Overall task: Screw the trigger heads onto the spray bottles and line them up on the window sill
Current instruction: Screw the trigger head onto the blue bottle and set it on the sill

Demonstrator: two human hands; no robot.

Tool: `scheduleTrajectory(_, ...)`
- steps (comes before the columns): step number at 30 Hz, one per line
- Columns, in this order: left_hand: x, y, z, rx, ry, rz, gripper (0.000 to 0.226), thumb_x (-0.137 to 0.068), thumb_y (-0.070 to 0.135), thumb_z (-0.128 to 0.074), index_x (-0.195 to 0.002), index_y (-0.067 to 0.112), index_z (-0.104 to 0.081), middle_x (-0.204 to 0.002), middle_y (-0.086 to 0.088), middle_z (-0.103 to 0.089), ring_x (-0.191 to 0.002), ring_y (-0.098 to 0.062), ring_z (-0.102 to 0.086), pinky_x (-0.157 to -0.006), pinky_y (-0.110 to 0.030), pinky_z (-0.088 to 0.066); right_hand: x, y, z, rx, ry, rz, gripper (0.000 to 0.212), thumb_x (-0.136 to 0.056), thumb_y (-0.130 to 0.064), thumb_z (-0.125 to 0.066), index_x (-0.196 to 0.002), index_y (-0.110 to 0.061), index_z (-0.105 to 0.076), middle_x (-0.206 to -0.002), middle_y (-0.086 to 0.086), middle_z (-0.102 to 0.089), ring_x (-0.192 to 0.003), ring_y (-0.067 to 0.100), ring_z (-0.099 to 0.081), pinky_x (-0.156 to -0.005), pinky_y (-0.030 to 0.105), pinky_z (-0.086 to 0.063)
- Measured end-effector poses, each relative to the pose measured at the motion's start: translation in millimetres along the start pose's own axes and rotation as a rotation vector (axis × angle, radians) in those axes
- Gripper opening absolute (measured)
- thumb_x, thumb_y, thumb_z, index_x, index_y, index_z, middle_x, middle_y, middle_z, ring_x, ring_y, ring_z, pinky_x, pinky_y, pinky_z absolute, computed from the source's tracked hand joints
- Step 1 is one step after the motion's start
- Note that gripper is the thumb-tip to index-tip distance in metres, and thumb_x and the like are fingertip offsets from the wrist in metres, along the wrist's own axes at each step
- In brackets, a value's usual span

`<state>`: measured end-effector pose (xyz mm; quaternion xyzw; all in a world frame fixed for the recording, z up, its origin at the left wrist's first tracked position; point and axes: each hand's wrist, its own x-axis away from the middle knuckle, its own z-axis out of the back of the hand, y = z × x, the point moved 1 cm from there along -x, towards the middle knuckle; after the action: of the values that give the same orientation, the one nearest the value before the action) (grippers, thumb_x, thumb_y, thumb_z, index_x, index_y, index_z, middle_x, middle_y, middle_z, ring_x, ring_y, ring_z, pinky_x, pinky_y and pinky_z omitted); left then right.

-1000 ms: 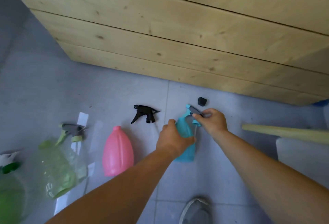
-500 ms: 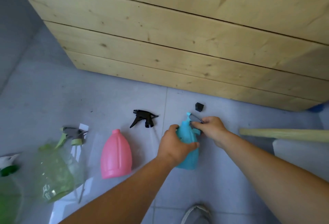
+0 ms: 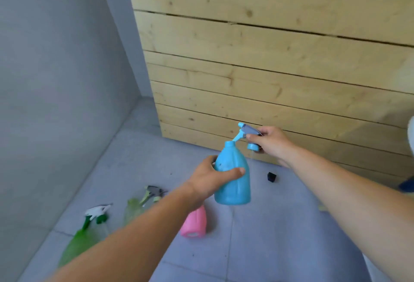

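Observation:
My left hand (image 3: 211, 177) grips a blue spray bottle (image 3: 235, 176) by its body and holds it upright above the floor. My right hand (image 3: 270, 141) holds the blue and grey trigger head (image 3: 245, 131) just right of the bottle's open neck, its collar off the neck. A pink bottle (image 3: 194, 223) without a head lies on the floor below my left forearm. Two green bottles (image 3: 77, 243) (image 3: 134, 209) with heads lie further left.
A small black cap (image 3: 271, 177) lies on the grey tiled floor (image 3: 280, 237) right of the blue bottle. A wall of pale wooden planks (image 3: 268, 69) rises behind. A grey wall (image 3: 56, 80) closes the left side.
Both hands have lifted the blue bottle and its trigger head off the floor. The head-worn camera has tilted up, so more of the plank wall shows. The black trigger head has gone out of sight.

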<state>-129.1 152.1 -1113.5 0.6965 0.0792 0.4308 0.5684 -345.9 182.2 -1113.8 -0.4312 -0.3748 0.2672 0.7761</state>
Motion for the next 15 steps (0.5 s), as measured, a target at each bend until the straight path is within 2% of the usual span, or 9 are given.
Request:
scheduleTrajectory(2, 31.3, 18.3, 16.9, -0.011, -0.005, -0.03, 0.048, -0.079, 0.03, -0.087, -0.12, 0.017, -0.065, -0.114, -0.004, -0.076, -0.1, -0.018, -0.075, -0.086, -0.031, -0.061, 25.4, -39.1, -7.0, -0.045, 0.031, 0.108, 0.018, -0.085, -0.02, -0.071, -0.099, -0.009, -0.069, -0.092, 0.008, -0.069, -0.085, 0.021, -0.065, -0.08, 0.039, -0.058)
scheduleTrajectory(5, 81.3, 39.2, 43.6, -0.018, 0.002, -0.08, 0.053, -0.076, 0.033, -0.088, -0.122, 0.018, -0.066, -0.116, -0.004, -0.077, -0.103, -0.018, -0.076, -0.08, -0.028, -0.06, 66.4, -100.2, -8.9, -0.111, 0.109, 0.271, 0.02, -0.085, -0.023, -0.07, -0.102, -0.012, -0.067, -0.1, 0.011, -0.075, -0.092, 0.024, -0.071, -0.085, 0.044, -0.06)
scheduleTrajectory(8, 136.8, 53.5, 69.6, -0.026, 0.007, -0.127, 0.061, -0.075, 0.032, -0.088, -0.129, 0.021, -0.061, -0.111, 0.0, -0.077, -0.094, -0.015, -0.077, -0.068, -0.024, -0.061, 115.3, -160.7, -6.1, -0.231, 0.176, 0.441, 0.017, -0.085, -0.026, -0.068, -0.1, -0.017, -0.066, -0.095, 0.005, -0.078, -0.097, 0.026, -0.073, -0.089, 0.047, -0.059)
scheduleTrajectory(10, 165.6, 56.5, 86.6, -0.033, 0.012, -0.131, 0.071, -0.069, 0.032, -0.09, -0.132, 0.026, -0.058, -0.116, -0.002, -0.077, -0.102, -0.02, -0.077, -0.084, -0.039, -0.065, 147.9, -195.9, -3.9, -0.375, 0.218, 0.541, 0.009, -0.088, -0.023, -0.067, -0.095, -0.019, -0.063, -0.092, 0.003, -0.077, -0.098, 0.026, -0.073, -0.086, 0.041, -0.06)
scheduleTrajectory(12, 194.5, 57.4, 101.0, -0.028, 0.026, -0.132, 0.071, -0.066, 0.03, -0.09, -0.129, 0.033, -0.058, -0.12, -0.004, -0.076, -0.109, -0.025, -0.075, -0.097, -0.053, -0.058, 178.7, -221.8, -6.4, -0.542, 0.235, 0.597, 0.01, -0.091, -0.021, -0.066, -0.098, -0.017, -0.06, -0.091, 0.001, -0.076, -0.095, 0.025, -0.073, -0.082, 0.036, -0.061)
scheduleTrajectory(15, 227.1, 50.0, 121.2, -0.062, 0.057, -0.147, 0.066, -0.07, 0.025, -0.09, -0.128, 0.035, -0.058, -0.119, -0.005, -0.076, -0.11, -0.026, -0.075, -0.098, -0.053, -0.058, 211.6, -237.5, -22.5, -0.673, 0.139, 0.608, 0.014, -0.092, -0.021, -0.065, -0.103, -0.013, -0.061, -0.092, 0.003, -0.076, -0.089, 0.022, -0.072, -0.079, 0.035, -0.06)
